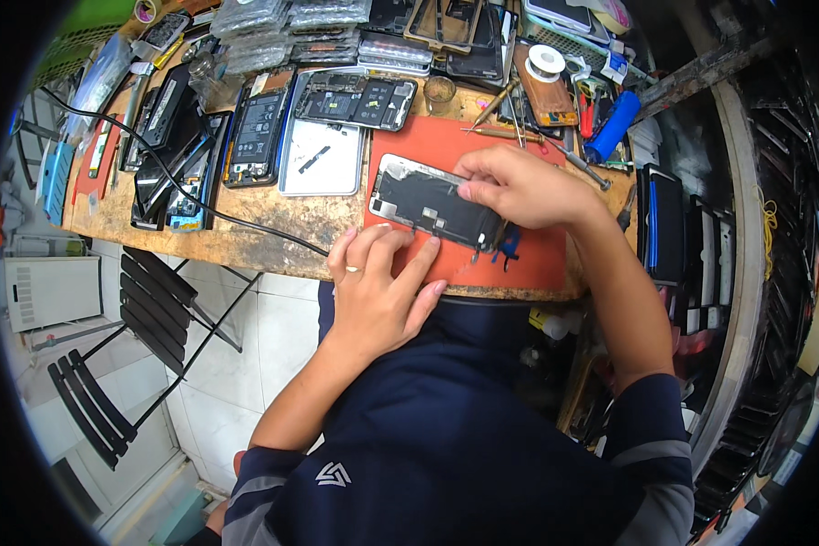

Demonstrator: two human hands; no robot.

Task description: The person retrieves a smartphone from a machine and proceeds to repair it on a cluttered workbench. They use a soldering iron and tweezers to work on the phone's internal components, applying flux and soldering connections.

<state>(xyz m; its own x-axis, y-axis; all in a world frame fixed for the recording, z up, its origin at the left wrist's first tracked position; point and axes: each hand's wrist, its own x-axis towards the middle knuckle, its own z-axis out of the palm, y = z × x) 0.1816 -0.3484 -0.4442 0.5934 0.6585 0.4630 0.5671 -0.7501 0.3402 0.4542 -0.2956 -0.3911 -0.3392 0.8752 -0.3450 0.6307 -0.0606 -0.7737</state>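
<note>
A black phone screen assembly (405, 196) with pale metal edging and small flex cables lies on a red-orange mat (528, 259). My right hand (519, 187) is over its right part, fingers curled and thumb bent inward; what they pinch, if anything, is hidden. My left hand (382, 287) rests open along the assembly's lower edge and the mat, fingers apart, an index fingertip touching the panel. Small blue pieces (510, 247) stick out at its right end. Just above sits an opened phone body (355, 100) with a dark battery, on a pale tray (318, 168).
Opened phones (257, 127), stacked wrapped parts (250, 36), tweezers, screwdrivers (500, 134), a solder spool (545, 62) and a blue cylinder (610, 127) crowd the wooden bench (268, 241). A black cable crosses its left half. A folding chair (155, 309) stands left; dark panels (664, 223) line the right.
</note>
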